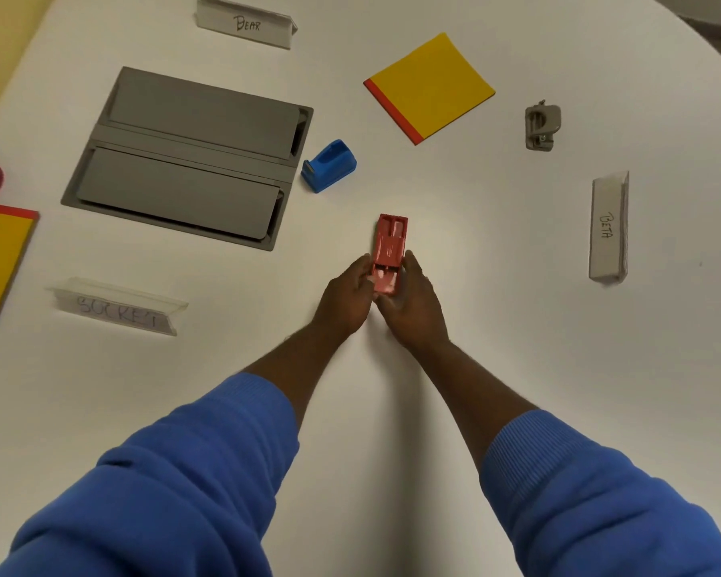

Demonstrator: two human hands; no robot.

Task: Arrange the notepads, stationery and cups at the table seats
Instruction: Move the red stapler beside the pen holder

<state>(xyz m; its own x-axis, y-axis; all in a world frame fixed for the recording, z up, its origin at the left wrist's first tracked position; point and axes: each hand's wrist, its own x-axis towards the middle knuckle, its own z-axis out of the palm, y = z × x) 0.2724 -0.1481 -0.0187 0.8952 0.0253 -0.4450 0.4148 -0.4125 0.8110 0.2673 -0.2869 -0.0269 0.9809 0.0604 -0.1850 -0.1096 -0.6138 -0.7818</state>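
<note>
Left hand [346, 297] and right hand [413, 306] both gripped the near end of a red oblong plastic stationery piece [392, 239]. Name cards said BEAR [246, 23] far-left, BETA [607, 231] right, SOCKET [117, 310] near-left.

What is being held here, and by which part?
The red stapler, gripped at its near end: left hand on its left side, right hand on its right side. Its far end is free.

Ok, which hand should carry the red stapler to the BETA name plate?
Right, probably: the right hand and left hand both grip the red stapler, but the BETA name plate lies to the right.
</note>
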